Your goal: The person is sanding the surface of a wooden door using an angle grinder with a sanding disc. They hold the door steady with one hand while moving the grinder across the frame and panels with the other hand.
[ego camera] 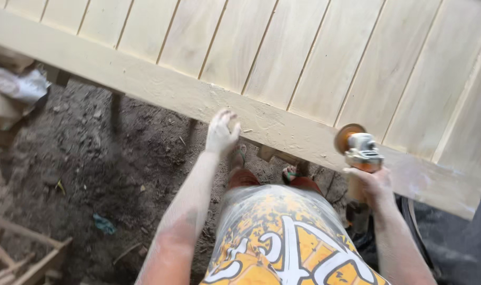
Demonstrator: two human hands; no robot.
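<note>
The right hand [375, 182] has its grip closed around the body of an angle grinder [359, 148], whose orange sanding disc [347, 136] stands just at the edge rail of a pale wooden door panel [282, 53]. The left hand [221, 133] is open, holds nothing, and its fingers touch the same rail.

To do this step well, I judge the disc should meet the wood at a shallow angle with light pressure, and the free hand should stay well apart from it.

The panel is made of grooved boards and lies flat, high above a dirt floor [103, 174]. Wood scraps [18, 258] lie at the lower left. Dust covers both arms.
</note>
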